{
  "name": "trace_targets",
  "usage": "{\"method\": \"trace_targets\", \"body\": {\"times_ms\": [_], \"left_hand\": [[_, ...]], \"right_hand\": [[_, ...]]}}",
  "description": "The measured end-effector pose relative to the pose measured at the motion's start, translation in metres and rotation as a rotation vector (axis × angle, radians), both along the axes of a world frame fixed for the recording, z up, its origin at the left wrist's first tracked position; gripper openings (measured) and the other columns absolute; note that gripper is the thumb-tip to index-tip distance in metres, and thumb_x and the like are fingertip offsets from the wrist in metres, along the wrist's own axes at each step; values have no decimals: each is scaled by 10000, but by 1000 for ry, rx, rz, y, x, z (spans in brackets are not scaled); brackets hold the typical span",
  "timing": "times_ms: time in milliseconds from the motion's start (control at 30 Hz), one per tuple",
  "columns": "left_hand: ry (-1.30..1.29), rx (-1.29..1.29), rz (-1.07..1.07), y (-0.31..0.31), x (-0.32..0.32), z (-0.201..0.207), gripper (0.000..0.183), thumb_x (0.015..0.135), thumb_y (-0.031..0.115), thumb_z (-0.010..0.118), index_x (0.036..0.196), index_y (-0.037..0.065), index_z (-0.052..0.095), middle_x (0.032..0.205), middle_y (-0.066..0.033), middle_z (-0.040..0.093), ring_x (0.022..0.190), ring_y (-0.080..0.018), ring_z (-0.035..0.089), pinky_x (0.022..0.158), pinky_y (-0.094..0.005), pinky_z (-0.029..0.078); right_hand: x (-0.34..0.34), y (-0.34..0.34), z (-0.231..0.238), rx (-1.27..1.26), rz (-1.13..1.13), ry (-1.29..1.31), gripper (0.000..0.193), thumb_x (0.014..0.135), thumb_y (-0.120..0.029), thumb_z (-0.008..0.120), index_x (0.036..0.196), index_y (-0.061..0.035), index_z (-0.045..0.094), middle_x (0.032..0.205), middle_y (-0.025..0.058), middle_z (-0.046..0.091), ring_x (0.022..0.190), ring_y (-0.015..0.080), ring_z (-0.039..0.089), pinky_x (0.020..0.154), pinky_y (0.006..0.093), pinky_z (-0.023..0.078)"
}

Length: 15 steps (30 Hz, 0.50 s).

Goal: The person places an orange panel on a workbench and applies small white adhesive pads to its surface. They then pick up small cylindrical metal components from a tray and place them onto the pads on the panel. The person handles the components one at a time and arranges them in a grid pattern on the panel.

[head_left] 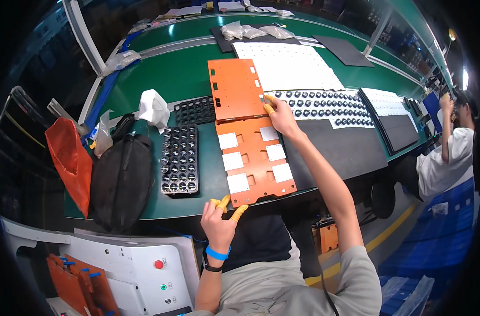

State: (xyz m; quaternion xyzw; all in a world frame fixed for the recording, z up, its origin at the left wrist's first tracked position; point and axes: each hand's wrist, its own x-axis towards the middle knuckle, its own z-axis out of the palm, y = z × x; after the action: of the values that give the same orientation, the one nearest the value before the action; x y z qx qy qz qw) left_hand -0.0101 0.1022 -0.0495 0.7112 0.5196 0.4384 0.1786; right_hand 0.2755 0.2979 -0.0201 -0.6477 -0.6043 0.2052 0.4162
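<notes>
Centre frame, my right hand (283,117) pinches the upper orange plate (235,89); my left hand (219,227) touches the lower orange plate (258,152), grip unclear; tilting it could slide the white squares (239,183) loose

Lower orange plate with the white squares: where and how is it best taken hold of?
Probably by both near corners, from the person's side: the lower orange plate looks flat, its near edge close to the front edge of the table, and the white squares sit back from those corners. The left hand is at one.
</notes>
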Motion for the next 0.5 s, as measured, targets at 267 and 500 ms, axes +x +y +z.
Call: {"method": "trace_targets", "body": {"times_ms": [267,500], "left_hand": [[3,-45,-12,3,-1,0,460,637,276,905,949,-14,733,733,-84,498,693,-267,504,602,-399,425],[-21,-14,-14,3,1,2,471,641,239,903,996,-19,734,714,-76,470,656,-231,448,571,-369,371]], "right_hand": [[-14,-48,13,36,-192,-596,324,923,-261,649,974,46,558,915,250,647,846,416,649,723,515,521],[-32,-83,0,-55,-248,-601,160,880,-139,611,895,9,553,709,252,650,696,443,663,606,540,507]]}}
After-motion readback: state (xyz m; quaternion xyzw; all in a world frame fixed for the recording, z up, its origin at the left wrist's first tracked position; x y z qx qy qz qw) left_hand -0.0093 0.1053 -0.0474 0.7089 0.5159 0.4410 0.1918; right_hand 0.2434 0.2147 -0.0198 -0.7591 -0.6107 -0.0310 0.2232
